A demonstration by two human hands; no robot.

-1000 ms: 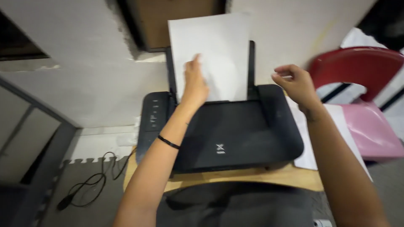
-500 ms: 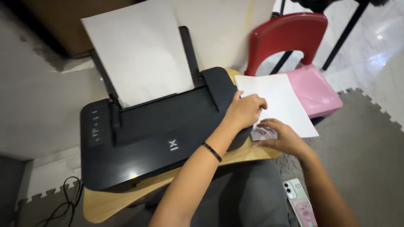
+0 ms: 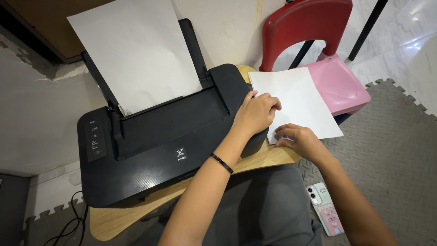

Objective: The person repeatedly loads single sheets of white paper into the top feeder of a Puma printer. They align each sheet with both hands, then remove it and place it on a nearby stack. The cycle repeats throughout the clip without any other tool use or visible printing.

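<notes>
A black printer (image 3: 173, 141) sits on a small wooden table (image 3: 118, 218), with a white sheet (image 3: 136, 50) standing in its rear feed tray. Right of the printer lies a stack of white paper (image 3: 305, 98), partly resting on a pink seat. My left hand (image 3: 257, 111) rests on the stack's left edge against the printer's right side, fingers curled on the paper. My right hand (image 3: 298, 139) presses on the stack's near corner, fingers bent over the paper edge. A black band circles my left wrist.
A red and pink child's chair (image 3: 318, 41) stands behind the paper. A phone in a pink case (image 3: 325, 209) lies on the grey foam floor mat (image 3: 396, 146). A black cable (image 3: 68, 228) trails at the lower left. My grey-clad lap is under the table.
Both hands left the printer's feed tray and moved right onto the paper stack. The view swung right and down. In the last half second the hands barely shifted.
</notes>
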